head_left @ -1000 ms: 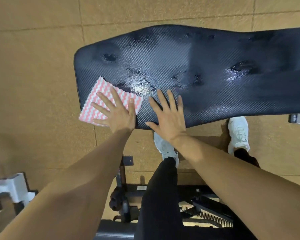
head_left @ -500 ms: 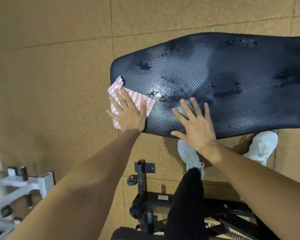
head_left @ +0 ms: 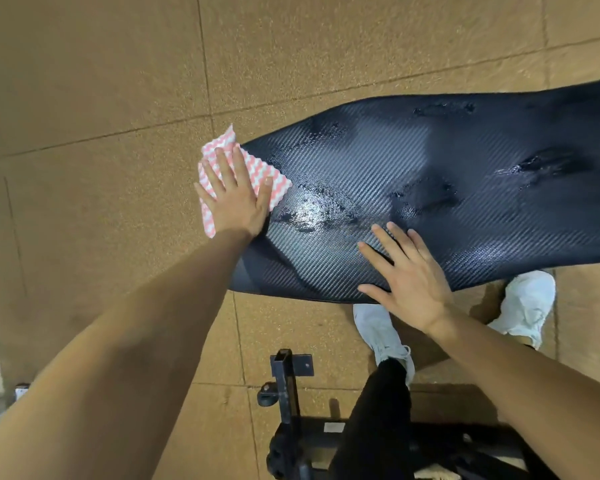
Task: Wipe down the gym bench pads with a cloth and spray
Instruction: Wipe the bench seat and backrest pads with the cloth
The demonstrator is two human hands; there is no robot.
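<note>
Pressing the cloth [head_left: 222,143] with a flat, straight-fingered left hand [head_left: 236,200] onto the wet pad [head_left: 430,157] at its end — and resting an open, spread-fingered right hand [head_left: 409,277] on its near edge.

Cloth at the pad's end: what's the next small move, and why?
Probably slide the left hand and cloth to the right, over the glossy wet patch beside them. The hand lies flat on the cloth at the bench pad's end, more wet spots shine farther along, and the right hand rests flat near the pad's near edge.
</note>
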